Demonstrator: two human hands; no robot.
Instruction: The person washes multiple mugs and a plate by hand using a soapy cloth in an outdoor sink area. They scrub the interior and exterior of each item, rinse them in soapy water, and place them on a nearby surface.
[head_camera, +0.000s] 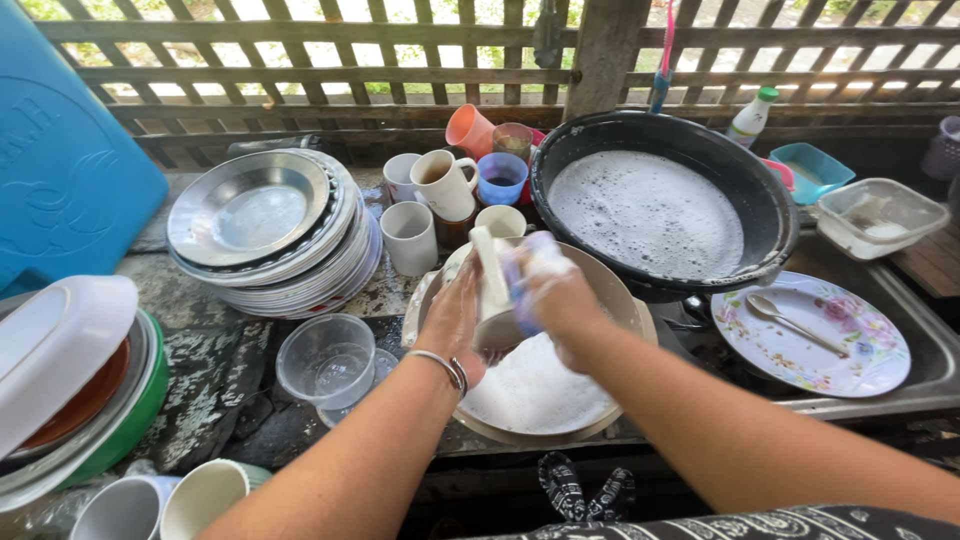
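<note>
The left hand grips a white mug above the bowl of soapy water. The right hand presses a sponge on the mug. A stack of plates stands to the left.

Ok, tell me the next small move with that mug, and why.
Probably turn the white mug in the left hand so the soapy sponge in the right hand reaches another side; it is held above the foamy basin, suds covering it.
</note>
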